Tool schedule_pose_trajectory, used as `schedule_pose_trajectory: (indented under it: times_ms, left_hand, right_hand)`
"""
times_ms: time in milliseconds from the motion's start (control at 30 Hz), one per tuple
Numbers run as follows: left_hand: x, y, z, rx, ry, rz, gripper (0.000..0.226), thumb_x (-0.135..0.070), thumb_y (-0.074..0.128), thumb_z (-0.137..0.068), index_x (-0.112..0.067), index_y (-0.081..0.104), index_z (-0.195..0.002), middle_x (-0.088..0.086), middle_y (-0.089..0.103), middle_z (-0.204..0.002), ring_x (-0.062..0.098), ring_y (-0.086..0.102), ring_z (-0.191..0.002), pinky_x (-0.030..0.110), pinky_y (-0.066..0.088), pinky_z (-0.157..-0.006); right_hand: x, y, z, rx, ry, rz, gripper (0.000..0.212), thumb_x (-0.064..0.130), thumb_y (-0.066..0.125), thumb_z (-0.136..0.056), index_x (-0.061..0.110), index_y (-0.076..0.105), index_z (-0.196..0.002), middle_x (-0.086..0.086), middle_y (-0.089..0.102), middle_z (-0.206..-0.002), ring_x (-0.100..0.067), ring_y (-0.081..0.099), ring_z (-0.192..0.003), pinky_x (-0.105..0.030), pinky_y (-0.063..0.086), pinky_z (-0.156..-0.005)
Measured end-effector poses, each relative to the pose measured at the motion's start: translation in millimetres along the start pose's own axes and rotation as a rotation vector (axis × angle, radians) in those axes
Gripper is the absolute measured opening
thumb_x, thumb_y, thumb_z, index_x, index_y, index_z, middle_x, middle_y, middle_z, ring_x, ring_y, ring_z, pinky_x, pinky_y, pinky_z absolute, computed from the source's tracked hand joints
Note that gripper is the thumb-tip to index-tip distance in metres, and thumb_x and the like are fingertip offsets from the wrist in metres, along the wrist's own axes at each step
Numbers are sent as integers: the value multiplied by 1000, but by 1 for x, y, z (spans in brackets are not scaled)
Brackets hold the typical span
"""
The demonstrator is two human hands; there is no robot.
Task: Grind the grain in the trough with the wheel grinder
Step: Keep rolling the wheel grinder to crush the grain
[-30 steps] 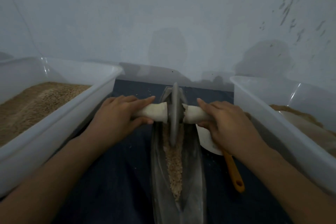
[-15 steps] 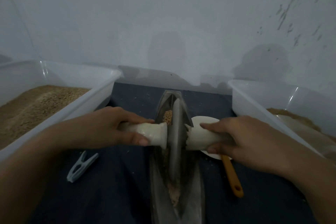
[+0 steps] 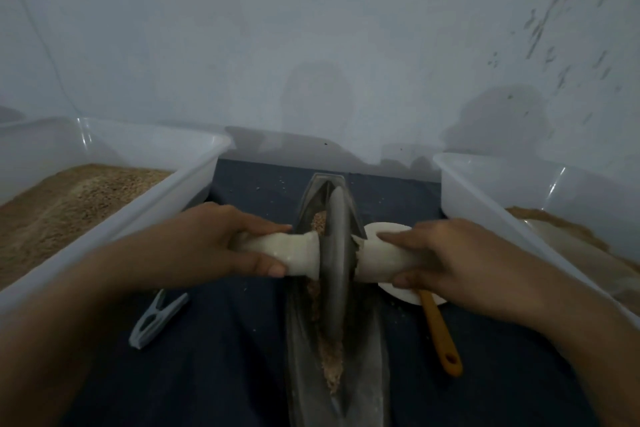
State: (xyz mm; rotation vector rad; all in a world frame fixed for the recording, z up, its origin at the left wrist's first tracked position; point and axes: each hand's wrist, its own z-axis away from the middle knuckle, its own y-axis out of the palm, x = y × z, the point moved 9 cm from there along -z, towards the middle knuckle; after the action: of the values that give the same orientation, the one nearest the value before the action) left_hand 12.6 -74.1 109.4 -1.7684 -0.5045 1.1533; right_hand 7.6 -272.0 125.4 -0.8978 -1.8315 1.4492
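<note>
A grey metal wheel grinder (image 3: pixel 336 263) stands on edge in the narrow boat-shaped metal trough (image 3: pixel 374 350) on the dark cloth. Pale cream handles stick out on both sides of the wheel. My left hand (image 3: pixel 211 246) grips the left handle (image 3: pixel 294 251), and my right hand (image 3: pixel 446 260) grips the right handle (image 3: pixel 381 256). Brown grain (image 3: pixel 330 367) lies along the trough's groove in front of the wheel, and a little shows behind it (image 3: pixel 319 220).
A clear tub of brown grain (image 3: pixel 62 204) stands at left, another clear tub (image 3: pixel 540 204) at right. A white dish (image 3: pixel 405 295) with an orange-handled tool (image 3: pixel 440 333) lies right of the trough. A grey clothes peg (image 3: pixel 157 319) lies at left. A pale wall rises behind.
The wheel has rolled back toward me along the trough, with both hands still on the handles. The clothes peg, hidden a second ago, now shows.
</note>
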Motion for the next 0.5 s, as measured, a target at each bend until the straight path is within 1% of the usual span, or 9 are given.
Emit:
schedule_pose_trajectory:
  times_ms: [67,133,167,200,267,300,367,433,500]
  left_hand:
    - [-8,4,7,127,48,73,44,-77,54,-65,-68,51,-108,-36,63,-101,-14,58,-93,4,41,-82]
    - [-13,6,10,195,66,123,49,-78,54,-63,-69,47,-111,-36,61,-107,-13,58,-98,7,42,-87]
    - [-13,7,10,196,58,123,51,-79,53,-61,-70,47,-110,-36,61,-108,-13,58,-99,10,43,-89]
    - [-11,6,9,176,42,101,50,-81,51,-59,-70,48,-107,-34,62,-108,-11,58,-99,12,44,-89]
    - [-5,4,2,89,-10,18,45,-85,47,-60,-71,46,-102,-29,63,-109,-9,58,-96,16,46,-86]
    - [0,2,-1,27,-38,-31,47,-84,47,-59,-71,41,-104,-28,61,-111,-9,56,-96,16,44,-85]
    - [5,-2,-8,-150,-64,-216,55,-73,47,-67,-63,34,-119,-24,55,-115,-3,52,-99,19,38,-83]
    - [2,-7,-11,-366,-26,-439,59,-58,50,-81,-48,32,-136,-13,56,-117,9,51,-106,25,32,-85]
    - [1,-6,-11,-451,1,-487,62,-53,52,-84,-40,31,-140,-8,57,-116,14,51,-108,26,30,-85]
  right_hand:
    - [2,3,10,160,-11,-147,43,53,63,-78,60,48,-117,20,62,-107,7,54,-94,-16,43,-84]
    - [3,5,17,242,1,-242,36,56,63,-76,73,44,-102,27,61,-109,10,54,-98,-20,45,-88]
    - [2,6,17,241,11,-231,38,56,63,-76,72,43,-104,28,60,-113,9,54,-101,-20,45,-89]
    - [-1,7,15,212,24,-183,43,56,62,-78,67,42,-114,25,59,-119,7,53,-105,-21,44,-90]
    - [-8,6,6,93,73,-64,55,53,59,-82,52,38,-132,17,55,-127,-1,51,-110,-19,40,-86]
    - [-10,5,1,21,93,-37,57,50,58,-83,48,36,-136,14,56,-126,-3,50,-108,-18,37,-81]
    - [-11,5,-8,-109,110,27,58,47,55,-87,42,32,-140,12,57,-119,-6,50,-103,-19,31,-75]
    - [-12,5,-16,-214,113,119,57,44,50,-91,36,28,-143,10,55,-120,-10,48,-106,-21,29,-79]
    - [-12,7,-21,-244,103,159,58,42,48,-93,33,25,-145,8,53,-124,-12,46,-110,-22,29,-84]
